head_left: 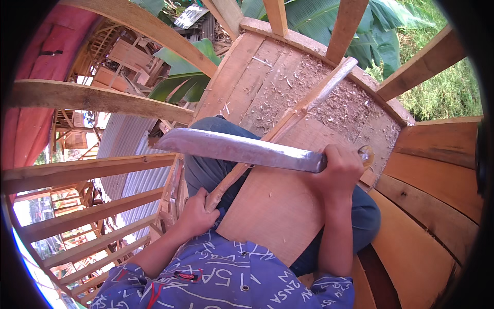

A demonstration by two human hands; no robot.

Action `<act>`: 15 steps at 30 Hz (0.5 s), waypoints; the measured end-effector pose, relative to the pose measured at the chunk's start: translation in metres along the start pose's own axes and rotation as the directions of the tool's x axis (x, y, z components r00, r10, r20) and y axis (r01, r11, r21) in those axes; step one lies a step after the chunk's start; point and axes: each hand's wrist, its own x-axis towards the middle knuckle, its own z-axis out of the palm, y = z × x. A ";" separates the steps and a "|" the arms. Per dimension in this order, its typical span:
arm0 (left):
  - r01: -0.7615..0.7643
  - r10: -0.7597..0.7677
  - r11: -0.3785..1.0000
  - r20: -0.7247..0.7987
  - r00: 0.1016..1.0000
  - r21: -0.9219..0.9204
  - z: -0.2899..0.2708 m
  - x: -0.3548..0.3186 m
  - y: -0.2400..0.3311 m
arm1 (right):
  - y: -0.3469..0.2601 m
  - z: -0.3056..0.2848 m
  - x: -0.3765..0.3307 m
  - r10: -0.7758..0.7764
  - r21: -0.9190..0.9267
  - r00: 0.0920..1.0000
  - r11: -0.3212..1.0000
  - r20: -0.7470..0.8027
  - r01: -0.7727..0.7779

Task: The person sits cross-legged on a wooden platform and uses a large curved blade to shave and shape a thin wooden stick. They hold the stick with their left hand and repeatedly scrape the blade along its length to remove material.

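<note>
My left hand (194, 216) is closed round the near end of a long wooden stick (280, 125), which slants away to the far right. Pale, shaved wood shows at the stick's far end. A machete (239, 149) is in my right hand (339, 167), its wide steel blade pointing left and crossing over the stick. My fingers cover the machete's handle. Whether the blade touches the stick, I cannot tell. Beneath them, a wide wooden board (275, 206) lies across my lap.
Wood shavings (339, 121) litter the plank floor (234, 85) ahead. Wooden railing slats (103, 98) stand to the left and far side. Planks (427, 180) form a wall on the right. Banana leaves (319, 26) hang beyond the railing, and a corrugated metal roof (128, 154) lies past it.
</note>
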 end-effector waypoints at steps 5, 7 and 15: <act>0.004 -0.004 1.000 0.009 1.000 -0.003 -0.003 0.002 0.008 | 0.035 -0.015 -0.001 0.291 -0.201 0.953 0.942 0.090 -0.268; -0.011 0.011 1.000 0.022 1.000 0.003 -0.004 0.004 0.004 | 0.031 -0.016 -0.003 0.217 -0.195 0.974 0.960 0.069 -0.200; -0.022 0.038 0.993 0.138 0.990 -0.115 -0.015 0.007 -0.005 | 0.026 -0.016 0.006 0.141 -0.176 0.990 0.975 0.008 -0.137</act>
